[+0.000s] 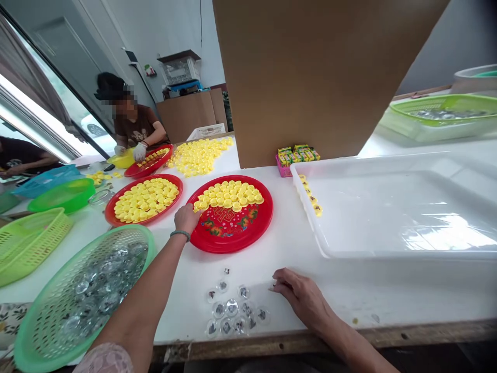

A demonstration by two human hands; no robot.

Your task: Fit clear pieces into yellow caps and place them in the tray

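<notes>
My left hand [187,220] reaches over the left rim of a red round tray [233,242], its fingers closed on a small round yellow cap [198,206] at the edge of the group. More yellow caps [229,194] cover the tray's far half; its near half shows a printed fruit pattern. My right hand [297,295] hovers low over the white table, thumb and fingers pinched together; what they hold, if anything, cannot be made out. To its left, several clear round plastic shells [232,307] with small printed figures lie loosely on the table.
A green basket [145,233] of clear shells stands at left. Behind it is another red tray [110,212] full of yellow caps. A white tub [326,254] with a few yellow pieces lies right. A cardboard panel [310,77] stands behind. A gloved co-worker [142,127] sits at far left.
</notes>
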